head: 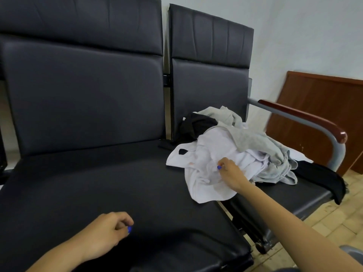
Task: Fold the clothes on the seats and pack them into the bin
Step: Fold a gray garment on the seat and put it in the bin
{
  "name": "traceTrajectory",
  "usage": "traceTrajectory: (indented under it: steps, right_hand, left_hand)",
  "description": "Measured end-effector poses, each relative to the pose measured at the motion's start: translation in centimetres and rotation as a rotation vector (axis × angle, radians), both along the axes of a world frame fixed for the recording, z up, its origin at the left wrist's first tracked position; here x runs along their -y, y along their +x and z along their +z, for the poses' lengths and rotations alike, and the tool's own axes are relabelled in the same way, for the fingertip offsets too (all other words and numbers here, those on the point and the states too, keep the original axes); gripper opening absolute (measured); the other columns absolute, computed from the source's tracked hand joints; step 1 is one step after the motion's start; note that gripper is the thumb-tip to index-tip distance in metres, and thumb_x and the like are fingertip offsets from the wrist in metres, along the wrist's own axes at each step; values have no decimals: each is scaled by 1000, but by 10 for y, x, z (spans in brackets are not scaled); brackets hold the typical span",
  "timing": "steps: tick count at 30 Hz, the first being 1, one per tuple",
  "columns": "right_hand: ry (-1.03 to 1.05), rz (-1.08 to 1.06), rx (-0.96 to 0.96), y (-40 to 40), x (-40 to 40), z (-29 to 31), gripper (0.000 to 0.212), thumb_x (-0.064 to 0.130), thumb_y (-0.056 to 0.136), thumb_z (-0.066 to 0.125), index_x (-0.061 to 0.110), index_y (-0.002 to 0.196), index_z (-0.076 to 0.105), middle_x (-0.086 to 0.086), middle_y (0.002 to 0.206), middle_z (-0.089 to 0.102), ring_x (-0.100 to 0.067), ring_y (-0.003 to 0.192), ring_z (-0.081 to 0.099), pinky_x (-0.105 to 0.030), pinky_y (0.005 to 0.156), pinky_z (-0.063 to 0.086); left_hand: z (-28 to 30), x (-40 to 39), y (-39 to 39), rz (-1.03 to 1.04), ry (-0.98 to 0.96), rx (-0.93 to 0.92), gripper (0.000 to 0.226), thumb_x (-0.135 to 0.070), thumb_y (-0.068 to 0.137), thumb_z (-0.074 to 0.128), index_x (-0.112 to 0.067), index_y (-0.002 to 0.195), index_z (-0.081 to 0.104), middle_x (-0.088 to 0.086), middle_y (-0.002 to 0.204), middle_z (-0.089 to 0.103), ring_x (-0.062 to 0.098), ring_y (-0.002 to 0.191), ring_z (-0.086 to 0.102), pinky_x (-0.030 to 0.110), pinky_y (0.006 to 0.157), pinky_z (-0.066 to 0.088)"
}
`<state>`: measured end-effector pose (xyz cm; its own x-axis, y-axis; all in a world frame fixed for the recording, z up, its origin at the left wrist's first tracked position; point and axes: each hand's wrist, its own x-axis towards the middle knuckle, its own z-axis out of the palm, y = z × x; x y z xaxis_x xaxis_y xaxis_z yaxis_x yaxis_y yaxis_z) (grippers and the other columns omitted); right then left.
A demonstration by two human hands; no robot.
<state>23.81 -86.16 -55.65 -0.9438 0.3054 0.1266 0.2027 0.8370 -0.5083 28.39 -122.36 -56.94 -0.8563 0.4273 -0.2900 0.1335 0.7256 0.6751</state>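
Over the bare left seat [98, 193], the left hand [106, 232] hangs loosely curled, holding nothing. On the right seat [290, 195], the right hand [230, 173] pinches the white garment [206, 154] atop the clothes pile [255, 146], probably to draw it onto open folding space.

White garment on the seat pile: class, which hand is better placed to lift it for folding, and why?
Right. The right hand already pinches the white garment atop the pile, while the left hand hovers loosely curled above the bare near seat, away from the clothes.
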Motion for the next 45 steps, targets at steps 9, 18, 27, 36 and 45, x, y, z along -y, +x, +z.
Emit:
traceTrajectory:
  steps: [9, 18, 27, 36, 45]
  right_hand:
    - [-494, 668, -93, 70, 90, 74, 10, 15, 84, 48, 23, 86, 53, 9, 79, 58, -8, 75, 51, -17, 74, 41]
    - [52, 658, 326, 58, 93, 14, 15, 13, 94, 42, 27, 91, 45, -6, 95, 61, -16, 82, 50, -31, 84, 43]
    - [-624, 52, -576, -41, 16, 194, 24, 4, 97, 38, 25, 87, 43, 0, 95, 50, -12, 80, 51, -30, 71, 53]
    - [-156, -326, -4, -59, -73, 149, 38, 12, 95, 50, 1, 130, 38, -22, 123, 44, -36, 112, 48, -40, 90, 40]
    - [-14, -336, -14, -42, -64, 89, 64, 37, 95, 50, 20, 149, 20, -19, 152, 27, -40, 132, 37, -47, 106, 33]
  left_hand:
    - [-4, -8, -1, 138, 159, 45, 16, -30, 98, 48, -30, 98, 63, -5, 91, 69, 7, 65, 62, 17, 57, 47]
    - [-5, -20, 5, 122, 199, 85, 12, -28, 96, 52, -29, 99, 64, -4, 91, 70, 6, 65, 63, 17, 57, 47]
    - [-10, -15, -2, 143, 186, 118, 16, -29, 98, 48, -29, 99, 63, -3, 95, 69, 7, 68, 63, 18, 59, 47]
    - [-17, -16, -7, 169, 153, 111, 10, -28, 95, 54, -33, 96, 63, -7, 87, 71, 3, 65, 62, 14, 56, 43]
    - [-19, -14, -5, 63, 107, 69, 12, -23, 93, 58, -32, 97, 64, -6, 89, 70, 0, 68, 60, 7, 59, 41]
